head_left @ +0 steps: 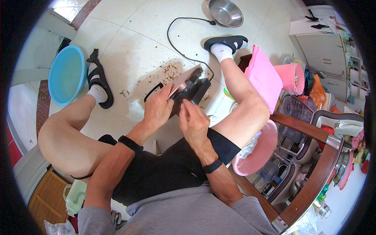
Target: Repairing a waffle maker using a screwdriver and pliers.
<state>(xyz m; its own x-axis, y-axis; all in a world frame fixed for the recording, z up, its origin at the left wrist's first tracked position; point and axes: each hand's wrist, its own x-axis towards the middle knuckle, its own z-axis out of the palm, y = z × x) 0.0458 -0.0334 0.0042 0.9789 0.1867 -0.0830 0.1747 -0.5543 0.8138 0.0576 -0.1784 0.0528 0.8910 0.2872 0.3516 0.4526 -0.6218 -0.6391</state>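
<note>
Tilted between my legs is a black electric appliance (192, 85) with a shiny metal edge and a black loop handle; it could be an electric pan, but its kind is not certain. My left hand (157, 107) grips its near left side, thumb toward the dark underside. Close against the lower black part is my right hand (195, 123), fingers curled and pinched. Whatever the right fingers hold, if anything, is hidden. A black power cord (169, 37) runs from the appliance to a plug beside a steel bowl (226, 13).
Brown debris (168, 72) is scattered on the tiled floor beyond the appliance. A blue basin (81, 76) with water stands at the left. On the right are a pink cushion-like thing (264, 78), a pink bin (289, 77), a pink basin (270, 152) with cloth and a wood-framed rack (313, 180).
</note>
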